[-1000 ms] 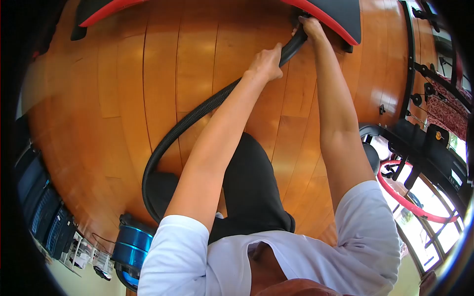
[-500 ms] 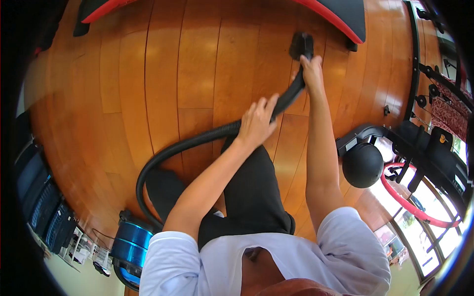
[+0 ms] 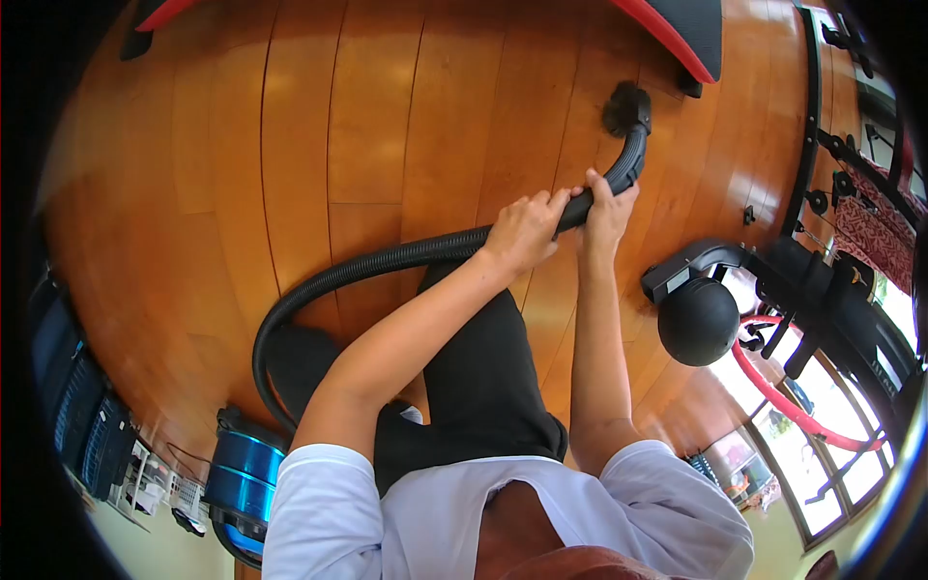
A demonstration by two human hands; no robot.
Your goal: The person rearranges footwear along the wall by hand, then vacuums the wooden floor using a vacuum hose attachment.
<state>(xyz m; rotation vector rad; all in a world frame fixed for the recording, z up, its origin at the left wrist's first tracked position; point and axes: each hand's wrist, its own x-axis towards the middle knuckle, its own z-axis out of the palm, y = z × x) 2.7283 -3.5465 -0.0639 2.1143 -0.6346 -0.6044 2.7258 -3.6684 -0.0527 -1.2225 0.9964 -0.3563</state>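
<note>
A black vacuum hose [image 3: 377,261] curves from the blue canister [image 3: 242,476] at the lower left to a bent black tube. My left hand [image 3: 525,229] is wrapped round the hose near the middle of the view. Just right of it, my right hand [image 3: 607,215] grips the same hose at the start of the curved tube. Beyond my hands, the round brush head [image 3: 626,108] is tilted up, its dark bristles facing left, over the wooden floor [image 3: 464,126].
A black and red bench [image 3: 691,39] is at the top right, with another red edge at the top left. Black gym equipment with a black ball [image 3: 698,322] and a red ring [image 3: 788,406] stands on the right. Dark stacked items [image 3: 82,416] line the left side.
Both hands and the brush head have drawn back from the bench toward my body. The brush head, first hidden by the bench, now shows. My right hand has slid down the tube, nearer my left.
</note>
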